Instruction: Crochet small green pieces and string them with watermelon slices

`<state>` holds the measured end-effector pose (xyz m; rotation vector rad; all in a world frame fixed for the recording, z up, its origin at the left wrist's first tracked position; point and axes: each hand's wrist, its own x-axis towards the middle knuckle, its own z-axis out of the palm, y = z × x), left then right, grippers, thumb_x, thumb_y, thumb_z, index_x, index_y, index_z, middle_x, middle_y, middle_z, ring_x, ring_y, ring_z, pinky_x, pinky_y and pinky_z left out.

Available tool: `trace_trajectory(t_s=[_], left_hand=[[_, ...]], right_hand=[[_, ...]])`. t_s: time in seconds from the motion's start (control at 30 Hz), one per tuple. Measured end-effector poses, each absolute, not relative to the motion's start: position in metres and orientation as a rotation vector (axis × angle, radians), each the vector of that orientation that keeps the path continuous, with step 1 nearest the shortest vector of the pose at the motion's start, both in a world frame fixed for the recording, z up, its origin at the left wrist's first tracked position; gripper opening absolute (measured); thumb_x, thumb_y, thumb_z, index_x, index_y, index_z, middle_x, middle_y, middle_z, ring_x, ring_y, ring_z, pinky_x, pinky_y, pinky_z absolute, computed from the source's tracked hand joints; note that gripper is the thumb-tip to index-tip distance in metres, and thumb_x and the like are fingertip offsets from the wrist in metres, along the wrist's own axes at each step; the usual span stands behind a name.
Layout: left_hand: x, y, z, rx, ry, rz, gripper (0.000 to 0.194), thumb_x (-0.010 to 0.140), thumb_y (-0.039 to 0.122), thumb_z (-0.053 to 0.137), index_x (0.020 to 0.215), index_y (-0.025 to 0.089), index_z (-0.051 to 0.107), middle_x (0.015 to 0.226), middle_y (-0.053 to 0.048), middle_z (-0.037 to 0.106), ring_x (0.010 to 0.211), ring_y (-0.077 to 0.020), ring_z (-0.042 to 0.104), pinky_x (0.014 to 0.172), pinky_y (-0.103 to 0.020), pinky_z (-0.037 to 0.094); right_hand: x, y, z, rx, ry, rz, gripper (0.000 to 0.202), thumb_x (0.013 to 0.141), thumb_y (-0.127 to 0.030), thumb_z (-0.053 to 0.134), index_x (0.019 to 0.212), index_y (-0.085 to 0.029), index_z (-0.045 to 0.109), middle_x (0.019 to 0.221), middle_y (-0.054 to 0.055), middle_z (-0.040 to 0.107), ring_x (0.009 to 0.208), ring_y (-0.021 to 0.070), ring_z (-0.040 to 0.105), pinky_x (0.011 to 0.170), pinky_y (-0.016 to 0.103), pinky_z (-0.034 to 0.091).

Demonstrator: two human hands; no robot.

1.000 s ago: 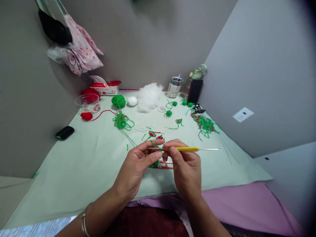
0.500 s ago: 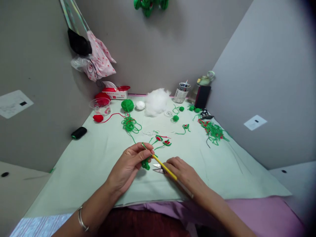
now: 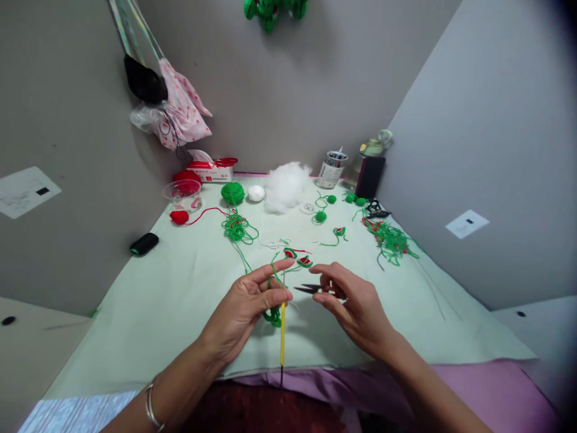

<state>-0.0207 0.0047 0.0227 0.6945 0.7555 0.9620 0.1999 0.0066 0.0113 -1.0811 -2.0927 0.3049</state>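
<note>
My left hand (image 3: 250, 304) pinches a crochet hook (image 3: 282, 337) with a yellow handle, which points down toward the table's front edge. Green yarn loops round its fingers, and a small green crochet piece (image 3: 272, 316) hangs below them, partly hidden. In my right hand (image 3: 356, 304) is a pair of small scissors (image 3: 311, 289), blades pointing left toward the yarn but apart from it. The handles are mostly covered by my fingers. Just beyond my hands lie two small red and green crochet pieces (image 3: 305, 261).
A green yarn ball (image 3: 232, 192) with loose tangled strands, white stuffing (image 3: 287, 187) and a tissue box (image 3: 211, 171) stand at the back. Yarn scraps (image 3: 393, 242) lie to the right, near a phone (image 3: 371, 178) and a pen tin (image 3: 332, 169). A black spool (image 3: 144, 243) lies left.
My right hand has lifted the scissors off the table. The crochet hook has swung from slanting right to nearly upright in the left hand, whose index finger is now stretched out.
</note>
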Motion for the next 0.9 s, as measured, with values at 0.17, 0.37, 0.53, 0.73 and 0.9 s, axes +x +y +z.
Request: trace_trajectory(t_s=[0.17, 0.37, 0.53, 0.73, 0.9], left_hand=[[-0.018, 0.003, 0.02, 0.63, 0.755, 1.0, 0.051, 0.068, 0.027, 0.092, 0.117, 0.024, 0.078, 0.071, 0.001, 0.066, 0.066, -0.0083, 0.054, 0.067, -0.02, 0.04], [-0.013, 0.002, 0.013, 0.617, 0.735, 0.98, 0.051, 0.07, 0.025, 0.09, 0.119, 0.024, 0.077, 0.072, 0.001, 0.069, 0.07, -0.0097, 0.057, 0.073, -0.021, 0.043], [-0.007, 0.001, 0.009, 0.65, 0.687, 0.95, 0.048, 0.07, 0.023, 0.09, 0.116, 0.024, 0.079, 0.082, -0.002, 0.074, 0.079, -0.013, 0.063, 0.083, -0.025, 0.045], [-0.014, 0.003, 0.012, 0.622, 0.762, 0.936, 0.06, 0.069, 0.023, 0.09, 0.127, 0.022, 0.073, 0.071, 0.002, 0.066, 0.065, -0.0092, 0.053, 0.065, -0.022, 0.039], [-0.017, 0.009, 0.018, 0.617, 0.854, 1.078, 0.062, 0.069, 0.026, 0.091, 0.127, 0.018, 0.072, 0.071, 0.003, 0.062, 0.066, -0.009, 0.052, 0.063, -0.02, 0.038]], right_hand=[[0.193, 0.015, 0.014, -1.096, -2.193, 0.25, 0.027, 0.096, -0.041, 0.065, 0.112, -0.019, 0.063, 0.08, 0.003, 0.068, 0.07, 0.0156, 0.062, 0.063, 0.026, 0.048], [0.186, 0.021, 0.012, -1.02, -2.355, 0.063, 0.02, 0.1, -0.037, 0.058, 0.096, -0.019, 0.065, 0.074, 0.003, 0.07, 0.068, 0.0172, 0.055, 0.06, 0.027, 0.04], [0.18, 0.021, 0.011, -0.99, -2.41, -0.052, 0.031, 0.104, -0.043, 0.047, 0.098, -0.019, 0.066, 0.073, 0.004, 0.072, 0.064, 0.0159, 0.057, 0.058, 0.027, 0.039], [0.202, 0.02, 0.004, -1.096, -2.331, -0.048, 0.028, 0.106, -0.036, 0.045, 0.108, -0.019, 0.068, 0.081, 0.006, 0.074, 0.067, 0.0157, 0.065, 0.059, 0.026, 0.043], [0.23, 0.025, -0.003, -1.428, -2.095, -0.175, 0.047, 0.098, -0.054, 0.054, 0.124, -0.017, 0.064, 0.102, 0.017, 0.073, 0.091, 0.0295, 0.067, 0.08, 0.043, 0.052]])
